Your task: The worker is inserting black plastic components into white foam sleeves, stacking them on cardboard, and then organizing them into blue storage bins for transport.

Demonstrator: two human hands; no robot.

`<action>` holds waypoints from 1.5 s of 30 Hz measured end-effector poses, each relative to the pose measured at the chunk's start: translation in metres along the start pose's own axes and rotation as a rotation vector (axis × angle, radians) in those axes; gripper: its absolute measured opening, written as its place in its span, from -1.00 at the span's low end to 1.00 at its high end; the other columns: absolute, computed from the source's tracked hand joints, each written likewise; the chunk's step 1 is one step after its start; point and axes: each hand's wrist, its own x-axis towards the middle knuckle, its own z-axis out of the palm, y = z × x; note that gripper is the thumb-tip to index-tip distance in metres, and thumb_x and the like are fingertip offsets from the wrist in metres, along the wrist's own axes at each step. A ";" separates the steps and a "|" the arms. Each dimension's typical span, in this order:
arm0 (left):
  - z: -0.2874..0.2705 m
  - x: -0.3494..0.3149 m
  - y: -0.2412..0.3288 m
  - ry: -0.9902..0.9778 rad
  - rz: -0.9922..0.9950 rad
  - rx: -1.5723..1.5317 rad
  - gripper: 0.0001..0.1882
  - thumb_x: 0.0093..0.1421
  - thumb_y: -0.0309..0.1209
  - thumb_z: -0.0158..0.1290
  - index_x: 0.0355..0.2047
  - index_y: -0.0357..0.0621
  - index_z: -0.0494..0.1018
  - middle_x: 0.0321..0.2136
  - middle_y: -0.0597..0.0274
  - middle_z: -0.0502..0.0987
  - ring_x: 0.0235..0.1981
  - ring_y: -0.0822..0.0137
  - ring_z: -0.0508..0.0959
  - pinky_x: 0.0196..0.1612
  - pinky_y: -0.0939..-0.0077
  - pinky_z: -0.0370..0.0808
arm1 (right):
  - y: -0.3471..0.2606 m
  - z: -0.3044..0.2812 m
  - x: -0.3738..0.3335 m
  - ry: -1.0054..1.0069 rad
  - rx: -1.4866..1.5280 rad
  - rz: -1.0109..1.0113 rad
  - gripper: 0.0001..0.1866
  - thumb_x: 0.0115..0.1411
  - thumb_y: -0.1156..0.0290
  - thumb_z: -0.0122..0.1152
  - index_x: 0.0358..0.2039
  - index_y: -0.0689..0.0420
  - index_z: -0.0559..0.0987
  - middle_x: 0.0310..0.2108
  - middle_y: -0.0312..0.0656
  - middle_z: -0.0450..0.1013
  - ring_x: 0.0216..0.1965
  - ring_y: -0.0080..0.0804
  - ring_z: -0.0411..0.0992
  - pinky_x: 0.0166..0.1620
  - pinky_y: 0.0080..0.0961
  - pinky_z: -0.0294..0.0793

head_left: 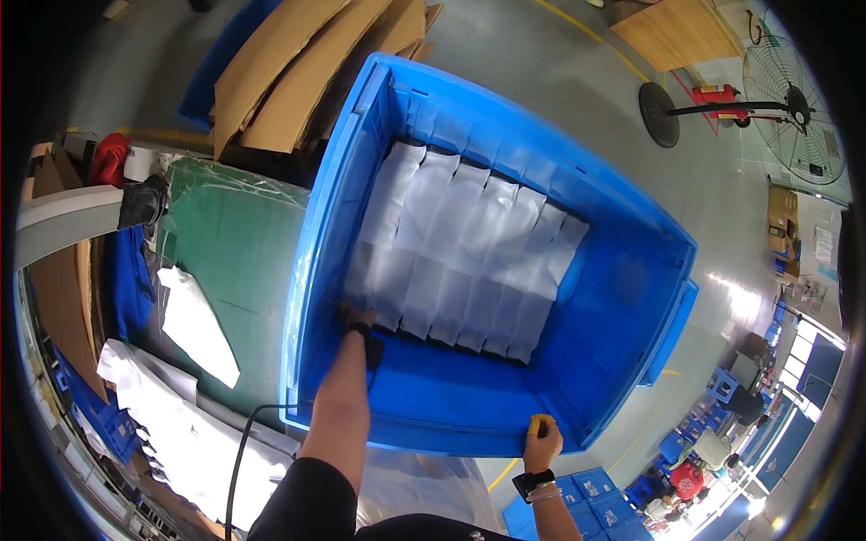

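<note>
A big blue plastic bin (622, 302) stands in front of me. On its floor lie two rows of overlapping frosted, translucent flat pieces (469, 216) with dark edges beneath; they look like sleeves or pouches. My left hand (358, 317) reaches down inside, at the near left corner of these pieces, and seems to touch them. Its fingers are too dark and hidden to read. My right hand (543, 439) is closed by the bin's near rim, yellow wrapping on a finger; whether it holds something is hidden.
Left of the bin is a green-topped table (239, 239) with a white sheet (194, 325) on it. Cardboard sheets (307, 77) stand beyond. A black cable (242, 460) runs near my left arm. At right are a floor fan (794, 106) and, farther off, seated people (690, 482).
</note>
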 end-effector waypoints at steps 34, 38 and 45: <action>0.026 0.019 -0.023 -0.136 -0.154 0.392 -0.31 -0.13 -0.16 0.16 0.03 -0.08 0.23 0.07 0.10 0.20 0.10 0.20 0.23 0.06 0.32 0.27 | 0.004 0.006 -0.002 0.049 0.092 -0.050 -0.92 -0.05 0.38 0.15 -0.52 0.08 0.54 -0.70 -0.22 0.39 -0.67 -0.35 0.36 -0.56 -0.46 0.31; 0.012 0.009 -0.020 -0.097 -0.183 0.296 -0.34 -0.13 -0.15 0.16 0.01 -0.06 0.26 0.06 0.11 0.23 0.08 0.20 0.26 0.03 0.31 0.30 | 0.001 0.005 -0.002 -0.012 0.037 -0.016 -0.92 -0.05 0.38 0.14 -0.51 0.07 0.54 -0.71 -0.22 0.38 -0.67 -0.34 0.36 -0.57 -0.46 0.31; 0.002 -0.017 -0.020 0.114 -0.028 0.425 -0.43 -0.20 -0.10 0.22 -0.13 0.05 0.38 -0.03 0.10 0.30 0.02 0.18 0.31 0.01 0.36 0.30 | 0.000 0.001 -0.001 0.003 -0.026 -0.079 -0.93 -0.06 0.38 0.13 -0.51 0.04 0.54 -0.72 -0.23 0.36 -0.67 -0.30 0.35 -0.57 -0.43 0.30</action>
